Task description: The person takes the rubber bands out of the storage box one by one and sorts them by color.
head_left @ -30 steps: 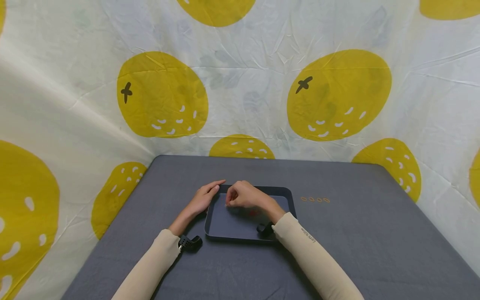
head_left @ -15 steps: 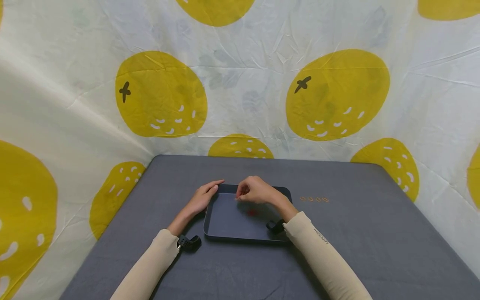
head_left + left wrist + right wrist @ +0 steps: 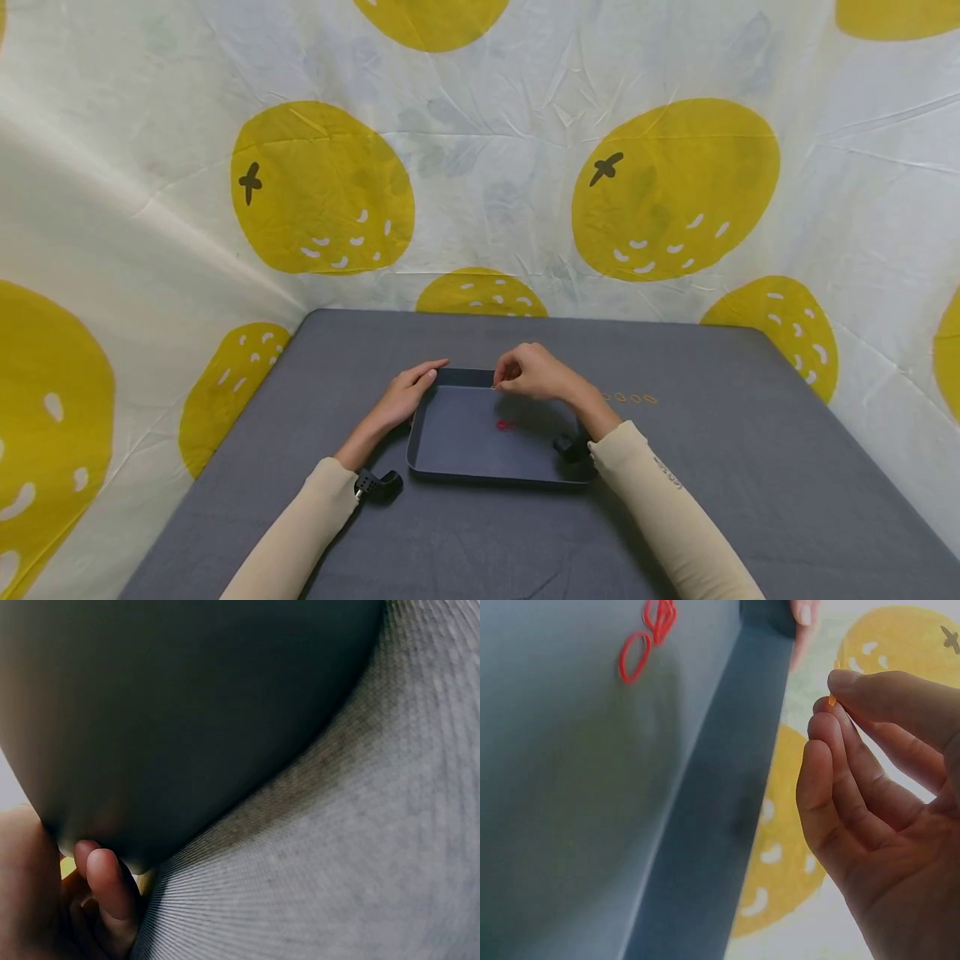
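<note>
A dark shallow tray (image 3: 457, 471) lies on the grey table. My left hand (image 3: 406, 395) holds its far left side, fingers along the outside wall; the left wrist view catches the fingertips (image 3: 109, 881) against the dark tray. Above the tray's far rim, my right hand (image 3: 536, 372) pinches a small orange-yellow rubber band (image 3: 832, 697) between thumb and fingertips, most of the band being covered. Red rubber bands (image 3: 505, 425) sit on the tray floor; up close, one red loop (image 3: 634, 657) lies beside a tangled red clump (image 3: 660, 619).
Several orange rubber bands (image 3: 635, 398) lie in a row on the table (image 3: 750, 467), just right of the tray. A white curtain (image 3: 491, 167) with yellow fruit prints hangs behind the table and on both sides.
My right hand has moved rightward and slightly away across the tray, still pinching the small band. More of the red bands now shows. My left hand has stayed at the tray's side.
</note>
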Demonstrator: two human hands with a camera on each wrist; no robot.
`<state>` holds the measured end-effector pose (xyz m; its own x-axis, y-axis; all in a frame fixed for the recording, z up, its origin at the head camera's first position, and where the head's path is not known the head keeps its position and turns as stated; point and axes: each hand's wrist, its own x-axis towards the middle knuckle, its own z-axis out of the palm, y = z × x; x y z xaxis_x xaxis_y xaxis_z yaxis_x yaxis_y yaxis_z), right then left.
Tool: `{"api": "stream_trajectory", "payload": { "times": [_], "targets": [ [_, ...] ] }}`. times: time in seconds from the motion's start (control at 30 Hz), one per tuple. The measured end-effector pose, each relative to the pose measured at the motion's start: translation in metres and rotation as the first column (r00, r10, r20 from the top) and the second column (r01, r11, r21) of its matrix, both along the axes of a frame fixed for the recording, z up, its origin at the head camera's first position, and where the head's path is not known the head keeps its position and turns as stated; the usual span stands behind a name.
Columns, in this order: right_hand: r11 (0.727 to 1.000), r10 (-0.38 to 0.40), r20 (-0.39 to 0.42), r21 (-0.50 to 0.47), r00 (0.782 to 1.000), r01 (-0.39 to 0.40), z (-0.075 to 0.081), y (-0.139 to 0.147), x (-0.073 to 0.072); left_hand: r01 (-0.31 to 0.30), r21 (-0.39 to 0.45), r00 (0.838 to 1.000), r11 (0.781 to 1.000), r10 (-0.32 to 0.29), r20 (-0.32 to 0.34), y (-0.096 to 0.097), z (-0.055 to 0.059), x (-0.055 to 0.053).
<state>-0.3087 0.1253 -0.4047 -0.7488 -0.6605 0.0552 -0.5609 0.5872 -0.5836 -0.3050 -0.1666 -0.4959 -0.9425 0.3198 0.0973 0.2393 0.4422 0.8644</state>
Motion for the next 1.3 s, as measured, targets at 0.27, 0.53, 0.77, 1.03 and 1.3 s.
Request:
{"api": "stream_trajectory", "payload": {
  "times": [0.27,0.53,0.77,1.03,1.3],
  "targets": [
    [0.998,-0.051,-0.015,-0.023,0.999,0.051,0.009,0.025,0.003,0.01,0.007,1.0,1.0,-0.01,-0.01,0.0,0.001,0.001],
    [0.989,-0.129,0.001,-0.068,0.992,0.129,0.011,0.058,0.005,0.009,0.014,1.0,1.0,-0.009,0.003,0.0,0.0,0.001],
    [0.979,-0.19,0.009,-0.077,0.982,0.191,0.01,0.089,0.008,0.0,-0.001,1.0,1.0,0.0,0.003,0.0,0.0,0.001],
    [0.965,-0.247,0.014,-0.089,0.969,0.248,0.001,0.123,0.013,-0.001,0.012,1.0,1.0,0.001,0.01,0.0,0.0,0.0],
    [0.946,-0.306,0.011,-0.106,0.952,0.305,-0.008,0.156,0.016,0.003,0.03,1.0,1.0,-0.003,0.003,0.0,0.0,0.0]
  ]
}}
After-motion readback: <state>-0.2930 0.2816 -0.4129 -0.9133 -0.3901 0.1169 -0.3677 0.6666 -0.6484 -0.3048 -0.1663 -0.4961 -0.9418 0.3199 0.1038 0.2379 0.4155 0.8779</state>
